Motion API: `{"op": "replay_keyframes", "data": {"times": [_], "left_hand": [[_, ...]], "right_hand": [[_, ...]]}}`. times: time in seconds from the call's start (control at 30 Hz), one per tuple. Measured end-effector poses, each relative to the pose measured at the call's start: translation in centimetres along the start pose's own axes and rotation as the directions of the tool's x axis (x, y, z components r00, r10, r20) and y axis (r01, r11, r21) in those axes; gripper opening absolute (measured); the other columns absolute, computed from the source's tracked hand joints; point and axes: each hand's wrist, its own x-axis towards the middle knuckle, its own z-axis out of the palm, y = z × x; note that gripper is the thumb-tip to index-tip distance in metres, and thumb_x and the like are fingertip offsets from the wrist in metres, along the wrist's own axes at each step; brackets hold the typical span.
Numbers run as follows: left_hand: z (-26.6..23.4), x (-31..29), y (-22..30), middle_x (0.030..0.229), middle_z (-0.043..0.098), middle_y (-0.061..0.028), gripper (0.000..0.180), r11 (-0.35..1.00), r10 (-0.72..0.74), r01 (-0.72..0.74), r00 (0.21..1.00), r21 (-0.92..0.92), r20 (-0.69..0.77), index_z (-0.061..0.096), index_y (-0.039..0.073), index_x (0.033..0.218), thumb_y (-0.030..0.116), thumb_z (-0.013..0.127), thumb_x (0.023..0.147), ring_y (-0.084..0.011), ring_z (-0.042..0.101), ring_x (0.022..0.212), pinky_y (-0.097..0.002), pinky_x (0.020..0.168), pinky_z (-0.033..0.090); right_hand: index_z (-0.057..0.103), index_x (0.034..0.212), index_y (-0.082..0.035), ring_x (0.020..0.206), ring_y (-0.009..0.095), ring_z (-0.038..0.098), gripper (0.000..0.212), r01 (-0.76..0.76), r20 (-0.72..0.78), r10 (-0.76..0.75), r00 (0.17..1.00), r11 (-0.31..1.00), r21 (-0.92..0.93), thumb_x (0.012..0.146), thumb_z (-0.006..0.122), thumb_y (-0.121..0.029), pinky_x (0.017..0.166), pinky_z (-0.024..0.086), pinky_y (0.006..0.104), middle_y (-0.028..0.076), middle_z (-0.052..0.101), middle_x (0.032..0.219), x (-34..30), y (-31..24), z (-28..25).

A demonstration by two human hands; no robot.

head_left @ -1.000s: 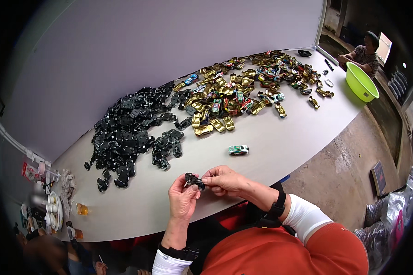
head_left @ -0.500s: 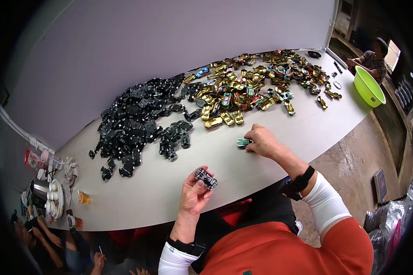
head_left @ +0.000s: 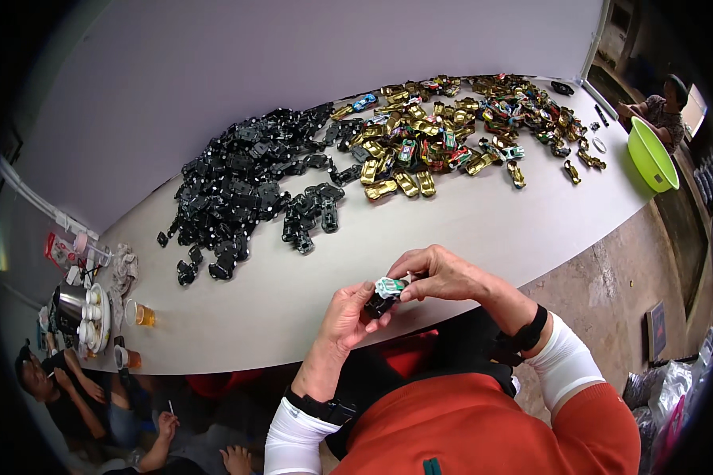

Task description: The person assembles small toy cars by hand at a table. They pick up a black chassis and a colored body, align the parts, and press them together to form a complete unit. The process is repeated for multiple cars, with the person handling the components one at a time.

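Near the table's front edge both hands meet at one small toy car. My left hand [head_left: 347,317] is closed around a black toy car chassis [head_left: 381,304]. Over that chassis my right hand [head_left: 436,274] pinches a green and white toy car body [head_left: 390,286]; the two parts touch, but I cannot tell whether they are joined. Beyond my hands lies a small cluster of black chassis [head_left: 309,215]. A large heap of black chassis [head_left: 230,186] spreads behind it on the left. Gold and coloured car bodies [head_left: 420,138] are piled at the back middle and right.
A lime green basin [head_left: 651,158] stands at the table's right edge, with a person [head_left: 664,111] behind it. Cups of amber drink [head_left: 142,315], a cloth [head_left: 124,269] and a tray of small white cups [head_left: 93,324] are at left. Other people [head_left: 63,388] sit lower left.
My right hand has lifted the green car body off the table and brought it left and nearer, onto the chassis in my left hand. My left hand has shifted slightly right.
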Motion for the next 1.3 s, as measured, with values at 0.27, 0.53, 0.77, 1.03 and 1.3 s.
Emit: {"op": "replay_keyframes", "data": {"times": [0.27,0.53,0.77,1.03,1.3], "left_hand": [[2.0,-0.6,-1.0,0.096,0.060,-0.0106,0.036,0.867,0.470,-0.491,0.861,-0.081,-0.192,0.053,-0.002,0.110,-0.003,0.066,0.076,-0.0183,0.062,0.082,-0.0265,0.078,0.054],[1.9,-0.5,-0.9,0.098,0.058,-0.0068,0.037,0.760,0.648,-0.645,0.740,0.083,-0.178,0.052,-0.002,0.116,0.000,0.063,0.081,-0.0124,0.057,0.083,-0.0237,0.065,0.049],[2.2,-0.2,-0.8,0.090,0.057,-0.0016,0.034,0.765,0.639,-0.631,0.720,0.128,-0.270,0.052,-0.001,0.115,0.007,0.062,0.084,-0.0086,0.056,0.077,-0.0215,0.068,0.050],[2.3,-0.5,-0.3,0.093,0.059,-0.0051,0.034,0.805,0.569,-0.593,0.772,0.003,-0.283,0.051,-0.001,0.115,0.017,0.059,0.088,-0.0110,0.057,0.076,-0.0215,0.058,0.048],[1.7,-1.2,-0.3,0.101,0.058,-0.0092,0.038,0.825,0.563,-0.565,0.818,0.016,-0.120,0.050,-0.002,0.116,0.020,0.060,0.086,-0.0134,0.057,0.076,-0.0221,0.053,0.044]], "right_hand": [[0.063,0.108,-0.002,0.058,0.002,0.048,0.027,-0.030,-0.272,0.150,0.950,0.916,0.400,0.083,0.063,-0.014,0.049,0.038,0.0176,-0.003,0.059,0.071,0.8,0.4,3.4],[0.063,0.105,0.000,0.063,0.007,0.052,0.026,0.150,-0.414,-0.070,0.908,0.975,0.164,0.080,0.065,-0.009,0.057,0.044,0.0221,0.000,0.059,0.071,1.7,1.8,6.2],[0.062,0.109,-0.003,0.069,0.008,0.054,0.030,0.204,-0.413,-0.194,0.890,0.979,-0.020,0.079,0.065,-0.003,0.060,0.047,0.0243,0.005,0.062,0.083,1.3,1.4,6.9],[0.059,0.111,0.000,0.072,0.012,0.057,0.029,0.351,-0.420,-0.360,0.833,0.931,-0.101,0.081,0.059,-0.001,0.055,0.045,0.0226,0.006,0.059,0.094,1.6,2.5,6.8],[0.061,0.104,0.002,0.068,0.008,0.055,0.022,0.338,-0.486,-0.194,0.852,0.913,0.227,0.083,0.059,-0.003,0.055,0.043,0.0207,0.004,0.052,0.085,0.2,1.0,5.1]]}}
